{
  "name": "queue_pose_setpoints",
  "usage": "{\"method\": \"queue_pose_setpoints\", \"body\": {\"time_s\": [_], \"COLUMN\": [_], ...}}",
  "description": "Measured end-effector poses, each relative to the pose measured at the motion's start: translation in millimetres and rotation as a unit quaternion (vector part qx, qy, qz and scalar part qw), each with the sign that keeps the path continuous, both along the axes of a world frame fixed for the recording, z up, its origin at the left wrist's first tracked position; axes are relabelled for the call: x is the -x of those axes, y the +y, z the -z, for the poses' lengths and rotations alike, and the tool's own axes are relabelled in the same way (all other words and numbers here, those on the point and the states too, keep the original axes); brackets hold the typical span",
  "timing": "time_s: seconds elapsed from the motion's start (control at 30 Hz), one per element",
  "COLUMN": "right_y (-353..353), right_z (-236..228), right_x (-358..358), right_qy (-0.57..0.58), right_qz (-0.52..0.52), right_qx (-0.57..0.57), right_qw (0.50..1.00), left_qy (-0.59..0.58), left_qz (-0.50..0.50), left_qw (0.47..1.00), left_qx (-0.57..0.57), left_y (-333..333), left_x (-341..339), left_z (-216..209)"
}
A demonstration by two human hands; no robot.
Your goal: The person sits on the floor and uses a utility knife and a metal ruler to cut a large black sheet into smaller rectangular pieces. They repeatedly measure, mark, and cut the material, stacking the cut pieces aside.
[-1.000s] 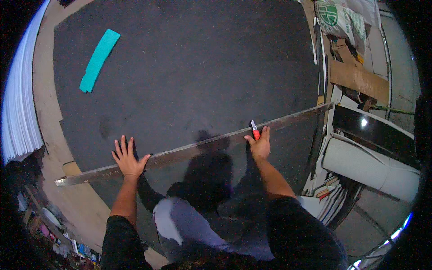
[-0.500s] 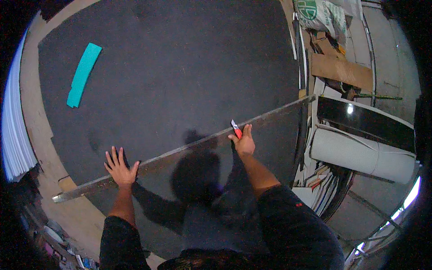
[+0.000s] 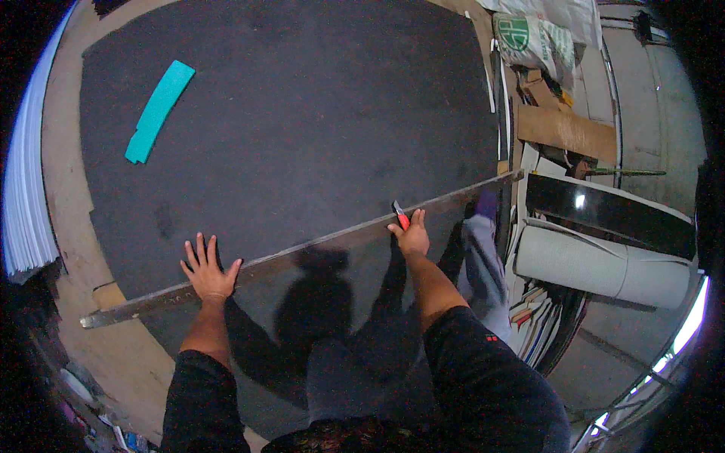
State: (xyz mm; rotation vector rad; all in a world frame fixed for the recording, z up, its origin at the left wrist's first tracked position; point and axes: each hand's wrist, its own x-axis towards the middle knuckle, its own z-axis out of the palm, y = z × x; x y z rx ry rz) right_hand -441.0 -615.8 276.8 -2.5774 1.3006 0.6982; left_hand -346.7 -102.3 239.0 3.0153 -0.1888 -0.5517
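A long metal straightedge (image 3: 325,248) lies at a slant over a large dark sheet (image 3: 302,128), its ends reaching past both sides. My left hand (image 3: 211,278) rests on its left part, fingers spread and tips on the sheet beyond it. A red utility knife (image 3: 402,219) with its blade out is in the grip of my right hand (image 3: 413,238), near the bar's far edge. The blade points away from me, and I cannot tell whether it touches the sheet. A strip of teal foam (image 3: 159,111) lies at the far left of the sheet.
A pale board (image 3: 113,355) shows under the sheet. Stacked white sheets (image 3: 30,166) stand at the left. Along the right are a white roll (image 3: 604,266), a black glossy panel (image 3: 612,211), cardboard (image 3: 566,132) and a white sack (image 3: 536,47). Grey fabric (image 3: 485,275) shows beside my right arm.
The view has shifted slightly. Grey fabric now shows at the right, over the near part of the sheet. Both hands keep their places on the straightedge, the knife still in the right.
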Motion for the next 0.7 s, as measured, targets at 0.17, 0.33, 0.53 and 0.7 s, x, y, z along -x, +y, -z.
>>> {"method": "queue_pose_setpoints", "body": {"time_s": [0.17,0.33,0.53,0.7], "right_y": [-8,12,179,266], "right_z": [5,-8,17,33], "right_x": [6,-21,-57,-80], "right_qy": [-0.047,-0.092,-0.129,-0.156], "right_qz": [-0.055,-0.036,-0.300,-0.311], "right_qx": [0.040,0.010,-0.009,0.021], "right_qw": [0.997,0.995,0.945,0.937], "left_qy": [-0.017,-0.021,-0.060,-0.066], "left_qz": [-0.007,0.000,0.013,-0.005], "left_qw": [0.999,0.999,0.997,0.991], "left_qx": [0.027,0.037,0.053,0.119], "left_y": [-5,-12,-9,-28], "left_x": [-1,-2,-3,-18], "left_z": [-4,-8,-23,-15]}}
